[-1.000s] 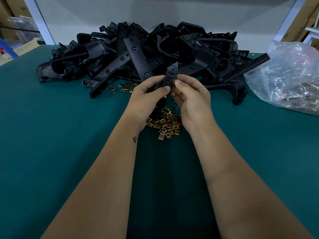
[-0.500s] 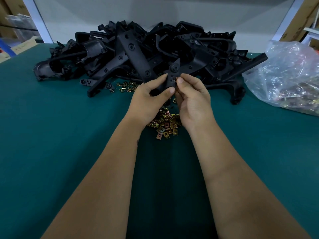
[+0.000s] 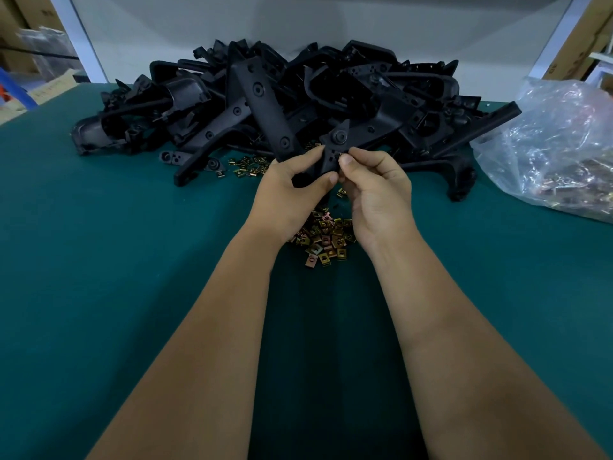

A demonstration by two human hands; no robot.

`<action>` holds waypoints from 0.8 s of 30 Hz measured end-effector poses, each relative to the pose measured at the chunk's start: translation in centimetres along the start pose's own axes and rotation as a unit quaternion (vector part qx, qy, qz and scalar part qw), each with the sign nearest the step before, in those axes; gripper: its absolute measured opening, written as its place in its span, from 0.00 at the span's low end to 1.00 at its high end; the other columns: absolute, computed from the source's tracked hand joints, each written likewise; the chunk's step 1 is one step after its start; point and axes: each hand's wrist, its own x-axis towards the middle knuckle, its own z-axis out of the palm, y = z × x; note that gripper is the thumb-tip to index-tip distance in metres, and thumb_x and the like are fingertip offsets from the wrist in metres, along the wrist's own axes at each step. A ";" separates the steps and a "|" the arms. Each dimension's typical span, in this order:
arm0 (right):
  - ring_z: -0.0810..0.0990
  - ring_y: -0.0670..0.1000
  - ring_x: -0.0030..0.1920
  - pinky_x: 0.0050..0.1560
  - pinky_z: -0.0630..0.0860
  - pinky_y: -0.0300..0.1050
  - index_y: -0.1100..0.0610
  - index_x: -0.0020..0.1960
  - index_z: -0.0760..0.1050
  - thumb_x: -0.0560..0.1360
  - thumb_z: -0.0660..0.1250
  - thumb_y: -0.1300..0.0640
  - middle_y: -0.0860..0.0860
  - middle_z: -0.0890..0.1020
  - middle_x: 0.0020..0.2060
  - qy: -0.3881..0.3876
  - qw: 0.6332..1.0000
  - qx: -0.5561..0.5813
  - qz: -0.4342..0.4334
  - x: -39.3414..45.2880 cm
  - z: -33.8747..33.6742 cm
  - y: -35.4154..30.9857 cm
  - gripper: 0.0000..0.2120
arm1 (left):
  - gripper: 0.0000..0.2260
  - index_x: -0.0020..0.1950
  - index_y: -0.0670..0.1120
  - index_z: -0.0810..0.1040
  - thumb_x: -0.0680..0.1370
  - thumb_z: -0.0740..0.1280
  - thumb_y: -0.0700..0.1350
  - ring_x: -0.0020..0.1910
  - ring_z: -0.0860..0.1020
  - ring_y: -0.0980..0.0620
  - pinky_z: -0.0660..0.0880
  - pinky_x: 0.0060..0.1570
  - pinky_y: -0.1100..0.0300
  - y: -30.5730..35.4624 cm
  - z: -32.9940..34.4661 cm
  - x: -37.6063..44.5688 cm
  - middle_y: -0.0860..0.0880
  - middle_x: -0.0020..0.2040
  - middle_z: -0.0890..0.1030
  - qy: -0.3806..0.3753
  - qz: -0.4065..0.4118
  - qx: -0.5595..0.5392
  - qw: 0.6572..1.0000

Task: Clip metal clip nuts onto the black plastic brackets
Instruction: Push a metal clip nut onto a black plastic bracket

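Green matting covers the bench (image 3: 99, 260), with a heap of black brackets (image 3: 298, 101) at the far side and loose clip nuts (image 3: 326, 240) lying near, under my wrists. My left hand (image 3: 292, 194) grips one bracket (image 3: 333, 151) upright while my right hand (image 3: 374, 190) pinches a clip nut (image 3: 341, 156) at its right edge. I judge the clipping is under way; next the nut needs a firm, square push on.
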 end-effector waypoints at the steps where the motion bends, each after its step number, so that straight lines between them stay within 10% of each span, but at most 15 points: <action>1: 0.80 0.50 0.44 0.52 0.77 0.43 0.59 0.42 0.78 0.74 0.68 0.71 0.54 0.80 0.40 -0.004 1.000 0.008 0.007 0.1 0.0 0.0 0.08 | 0.21 0.72 0.44 0.74 0.79 0.70 0.42 0.72 0.70 0.56 0.60 0.76 0.53 0.1 0.0 0.0 0.50 0.70 0.76 -0.005 0.000 0.001 1.000; 11: 0.79 0.51 0.44 0.54 0.78 0.45 0.58 0.40 0.78 0.73 0.70 0.71 0.53 0.79 0.38 0.021 1.000 -0.015 -0.012 -0.1 0.4 0.1 0.09 | 0.19 0.70 0.47 0.77 0.79 0.70 0.41 0.66 0.69 0.61 0.57 0.58 0.85 0.2 0.2 -0.2 0.48 0.68 0.75 0.023 0.034 0.036 0.999; 24: 0.83 0.49 0.43 0.48 0.80 0.40 0.60 0.43 0.79 0.74 0.69 0.71 0.54 0.84 0.40 -0.045 0.996 0.071 0.010 -0.1 0.6 -1.0 0.08 | 0.19 0.70 0.47 0.77 0.79 0.70 0.40 0.67 0.75 0.59 0.65 0.74 0.53 0.6 0.0 -0.3 0.53 0.64 0.80 -0.001 0.049 -0.051 0.997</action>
